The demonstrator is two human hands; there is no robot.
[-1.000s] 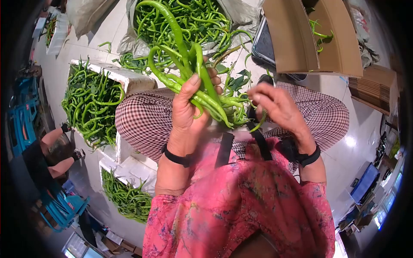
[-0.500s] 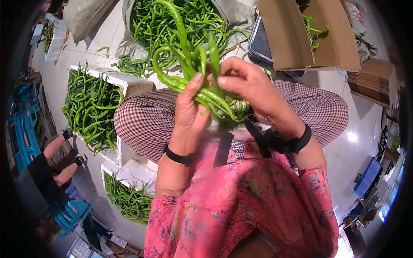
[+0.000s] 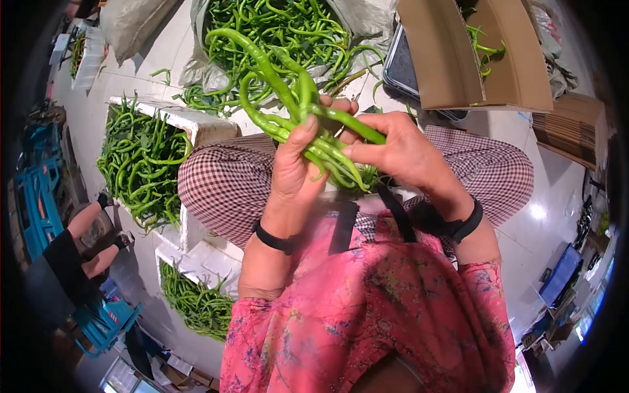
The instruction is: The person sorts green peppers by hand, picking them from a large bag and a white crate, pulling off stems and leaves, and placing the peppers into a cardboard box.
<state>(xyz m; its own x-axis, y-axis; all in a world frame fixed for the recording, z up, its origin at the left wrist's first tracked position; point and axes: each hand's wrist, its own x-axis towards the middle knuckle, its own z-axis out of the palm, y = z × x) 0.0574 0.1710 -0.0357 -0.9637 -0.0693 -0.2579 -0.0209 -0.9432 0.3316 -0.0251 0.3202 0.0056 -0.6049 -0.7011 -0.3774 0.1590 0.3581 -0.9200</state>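
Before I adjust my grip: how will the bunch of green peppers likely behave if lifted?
The bunch of green peppers probably flexes little, being plump. Their glossy skins suggest slipping against each other. The long curved ends, spreading beyond the left hand, may wobble.

Glossy, smooth green skin is seen on the peppers [image 3: 262, 65], matt brown cardboard on the carton [image 3: 517, 59], shiny pale tile on the floor [image 3: 511, 223], crinkled woven plastic on the sack [image 3: 370, 26], and checked cloth on the trousers [image 3: 223, 180].
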